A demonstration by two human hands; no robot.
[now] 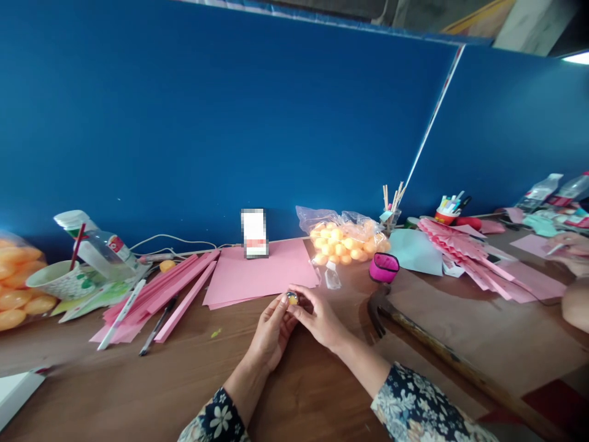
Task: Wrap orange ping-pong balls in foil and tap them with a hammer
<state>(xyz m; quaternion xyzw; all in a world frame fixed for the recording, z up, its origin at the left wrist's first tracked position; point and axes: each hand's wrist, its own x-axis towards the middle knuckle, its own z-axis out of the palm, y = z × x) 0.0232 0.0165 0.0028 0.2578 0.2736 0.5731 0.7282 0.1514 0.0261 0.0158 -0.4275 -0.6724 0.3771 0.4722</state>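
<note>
A small, roundish, shiny piece (pixel 292 299), silvery on top and yellow below, is pinched between the fingertips of both hands above the table's middle. Its exact kind is too small to make out. My left hand (pixel 272 325) closes on it from the left, thumb on top. From the right, the thumb and bent fingers of my right hand (pixel 321 317) grip it too. Just beyond the fingertips lie pink paper sheets (pixel 262 270). A small clear plastic bag (pixel 332 276) rests a little behind my right hand.
Right of my hands lies a hammer-like tool with a wooden handle (pixel 437 337), beside a magenta band (pixel 383 267). A bag of orange balls (pixel 343 239) stands behind. Pink strips (pixel 161 288), pens and a paper cup (pixel 59 279) lie left. Another person's hand (pixel 570 252) is far right.
</note>
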